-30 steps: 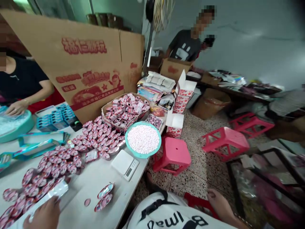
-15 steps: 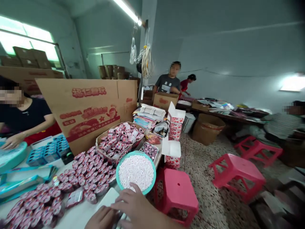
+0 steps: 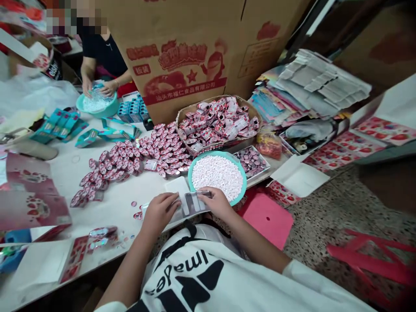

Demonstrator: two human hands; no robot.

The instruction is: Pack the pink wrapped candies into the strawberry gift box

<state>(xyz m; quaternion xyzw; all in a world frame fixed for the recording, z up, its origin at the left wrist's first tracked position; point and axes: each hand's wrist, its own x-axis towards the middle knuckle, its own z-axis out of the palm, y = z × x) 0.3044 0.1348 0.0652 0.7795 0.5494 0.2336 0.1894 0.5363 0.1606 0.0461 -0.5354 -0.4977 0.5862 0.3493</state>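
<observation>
At the table's front edge, my left hand (image 3: 160,213) and my right hand (image 3: 215,202) hold a clear, flat plastic piece with pale oblong shapes (image 3: 192,203) between them, fingers closed on its two ends. Its exact kind is hard to make out. Just beyond my right hand sits a turquoise basin (image 3: 245,184) filled with small white and pinkish candies (image 3: 217,175). A white flat piece (image 3: 177,185) lies beside the basin, behind my fingers. Many small pink-and-red packs (image 3: 120,160) spread over the table to the left, and a few lie near my left hand.
A basket (image 3: 178,125) of pink wrapped packs stands behind the basin, before a large carton (image 3: 195,26). A box of small round pieces (image 3: 249,161) sits at right. Across the table, a co-worker's hands (image 3: 108,88) are in another basin. A pink stool (image 3: 268,219) stands right of the table.
My view has swung down and left towards the table. My hands, close together before, are now apart, one at each end of the clear plastic piece.
</observation>
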